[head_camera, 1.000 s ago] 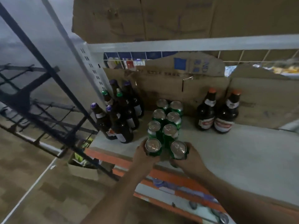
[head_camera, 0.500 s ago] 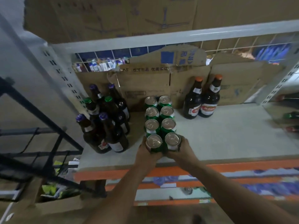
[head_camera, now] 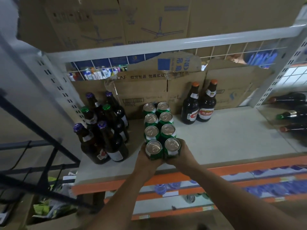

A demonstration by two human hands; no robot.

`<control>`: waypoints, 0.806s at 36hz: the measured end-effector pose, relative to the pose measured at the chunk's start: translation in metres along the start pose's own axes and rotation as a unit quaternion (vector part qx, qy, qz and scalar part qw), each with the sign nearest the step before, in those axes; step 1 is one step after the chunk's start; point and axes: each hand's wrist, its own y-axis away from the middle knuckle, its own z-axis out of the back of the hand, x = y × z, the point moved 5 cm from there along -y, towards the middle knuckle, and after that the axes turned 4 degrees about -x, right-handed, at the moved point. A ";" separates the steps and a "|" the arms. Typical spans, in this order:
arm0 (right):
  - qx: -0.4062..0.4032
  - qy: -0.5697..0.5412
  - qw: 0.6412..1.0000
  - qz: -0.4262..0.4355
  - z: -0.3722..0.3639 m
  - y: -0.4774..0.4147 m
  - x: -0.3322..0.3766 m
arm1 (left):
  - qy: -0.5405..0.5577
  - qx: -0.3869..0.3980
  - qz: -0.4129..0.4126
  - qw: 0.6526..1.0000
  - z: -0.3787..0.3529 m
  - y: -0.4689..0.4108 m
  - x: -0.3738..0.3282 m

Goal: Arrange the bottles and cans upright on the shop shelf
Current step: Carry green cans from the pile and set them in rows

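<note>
Gripping front cans (head_camera: 153, 147), fingers (head_camera: 182, 145) mostly hidden behind

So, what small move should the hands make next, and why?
Probably let go and draw back: the left hand grips the left can, the right hand the right can, and both seem to stand upright on the shelf, in line with the cans behind.

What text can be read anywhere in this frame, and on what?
"LAF", then Chinese characters too blurred to read: cardboard box behind the cans.
"DIANGWEI", bottom cut off, uncertain: fan carton overhead.
Labels on bottles and cans: too blurred.
</note>
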 end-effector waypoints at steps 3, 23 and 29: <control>-0.009 0.025 0.998 -0.059 0.007 0.002 -0.007 | -0.023 0.012 -0.004 1.000 0.001 -0.001 -0.003; -0.115 0.097 0.988 -0.023 0.309 0.094 0.051 | -0.188 0.103 -0.157 0.964 -0.197 0.070 -0.192; -0.209 0.094 0.972 -0.047 0.454 0.176 0.009 | -0.187 0.156 -0.161 0.956 -0.351 0.108 -0.192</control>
